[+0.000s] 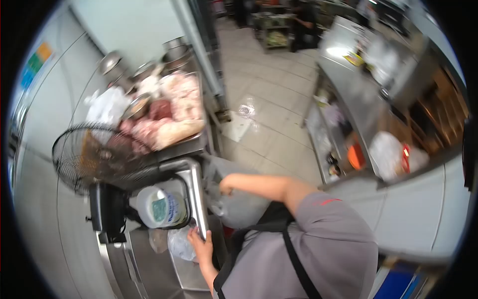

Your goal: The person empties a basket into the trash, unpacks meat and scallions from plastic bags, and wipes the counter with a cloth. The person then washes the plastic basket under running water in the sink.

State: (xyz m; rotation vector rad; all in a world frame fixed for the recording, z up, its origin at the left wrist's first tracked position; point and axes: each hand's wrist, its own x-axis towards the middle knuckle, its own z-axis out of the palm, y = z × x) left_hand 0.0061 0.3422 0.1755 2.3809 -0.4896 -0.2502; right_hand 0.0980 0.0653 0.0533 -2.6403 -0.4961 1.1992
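My left hand (200, 243) rests with its fingers apart on the rim of the steel sink (197, 199). A clear plastic bag (182, 245) lies just beside it in the sink. My right hand (227, 185) is closed at the upper edge of a grey translucent plastic bag (239, 207), below the counter's side. What its fingers hold is too blurred to make out. In the sink's corner stands a white plastic tub (174, 207) with blue lettering and something green inside.
A black fan (107, 212) with a wire cage stands beside the sink. Beyond it, raw meat (181, 99), steel pots (175, 52) and a white bag (107, 107) crowd the counter. A steel worktable (348, 74) stands across the tiled floor, and a person (303, 25) is far off.
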